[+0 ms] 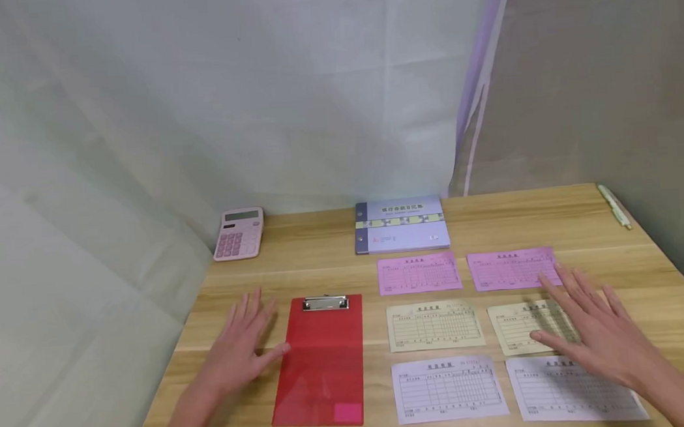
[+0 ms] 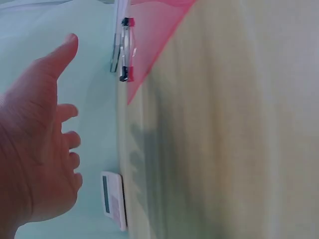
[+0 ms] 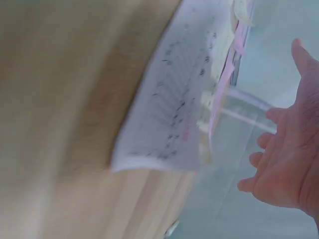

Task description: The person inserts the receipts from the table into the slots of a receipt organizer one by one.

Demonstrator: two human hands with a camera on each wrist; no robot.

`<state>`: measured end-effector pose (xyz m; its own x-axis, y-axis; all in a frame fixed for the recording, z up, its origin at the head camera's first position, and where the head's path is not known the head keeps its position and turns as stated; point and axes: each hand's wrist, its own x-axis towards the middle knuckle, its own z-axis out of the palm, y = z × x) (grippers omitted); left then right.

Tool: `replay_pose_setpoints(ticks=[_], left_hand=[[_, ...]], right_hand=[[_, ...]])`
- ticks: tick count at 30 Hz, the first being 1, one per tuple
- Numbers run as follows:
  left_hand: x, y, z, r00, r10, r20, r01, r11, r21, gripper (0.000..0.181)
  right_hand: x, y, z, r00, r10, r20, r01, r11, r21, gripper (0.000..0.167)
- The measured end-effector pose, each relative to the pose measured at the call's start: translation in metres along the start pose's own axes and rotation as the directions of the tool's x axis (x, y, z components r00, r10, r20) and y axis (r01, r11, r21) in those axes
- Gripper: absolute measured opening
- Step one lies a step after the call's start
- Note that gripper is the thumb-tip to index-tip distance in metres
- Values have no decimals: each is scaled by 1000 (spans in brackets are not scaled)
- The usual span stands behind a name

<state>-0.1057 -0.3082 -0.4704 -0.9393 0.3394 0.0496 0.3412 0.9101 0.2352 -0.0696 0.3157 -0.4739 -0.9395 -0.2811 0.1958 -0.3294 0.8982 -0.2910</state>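
Note:
In the head view my left hand (image 1: 239, 350), fingers spread, is beside a red clipboard (image 1: 322, 365), its thumb over the board's left edge. My right hand (image 1: 602, 328) spreads over the right-hand yellow slip (image 1: 510, 330) and white slip (image 1: 571, 395), its fingertips near the right pink slip (image 1: 510, 270). The left wrist view shows the left hand (image 2: 45, 139) above the wood, holding nothing. In the right wrist view the right hand (image 3: 294, 144) is raised off the table, holding nothing, beside a white slip (image 3: 169, 99). Another pink, yellow and white slip form a column to the left.
A pink calculator (image 1: 239, 234) sits at the back left of the wooden table (image 1: 310, 268). A blue-grey account book (image 1: 401, 225) lies at the back middle. A pen (image 1: 614, 206) rests by the back right edge. Pale curtains (image 1: 311, 98) hang behind and along the sides.

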Motion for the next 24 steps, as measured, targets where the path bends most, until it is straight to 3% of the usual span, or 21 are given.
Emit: replay_pose_setpoints(ticks=[5, 8, 12, 16, 24], left_hand=[[20, -1, -6, 1000, -15, 0, 15, 984, -178, 112], [33, 3, -8, 1000, -17, -9, 13, 951, -308, 117], [51, 11, -7, 1000, -5, -21, -5, 889, -459, 120], [65, 17, -3, 999, 13, -34, -28, 862, -506, 120], [83, 25, 14, 998, 53, -15, -53, 860, -507, 114]], right_hand=[[34, -8, 0, 1000, -8, 25, 4, 987, 158, 106], [55, -13, 3, 999, -10, 39, -1, 960, 281, 107], [81, -19, 13, 998, -17, 55, -6, 923, 386, 105], [101, -26, 23, 999, -37, 29, 21, 905, 425, 93], [136, -35, 42, 1000, -3, -5, 5, 880, 475, 66]])
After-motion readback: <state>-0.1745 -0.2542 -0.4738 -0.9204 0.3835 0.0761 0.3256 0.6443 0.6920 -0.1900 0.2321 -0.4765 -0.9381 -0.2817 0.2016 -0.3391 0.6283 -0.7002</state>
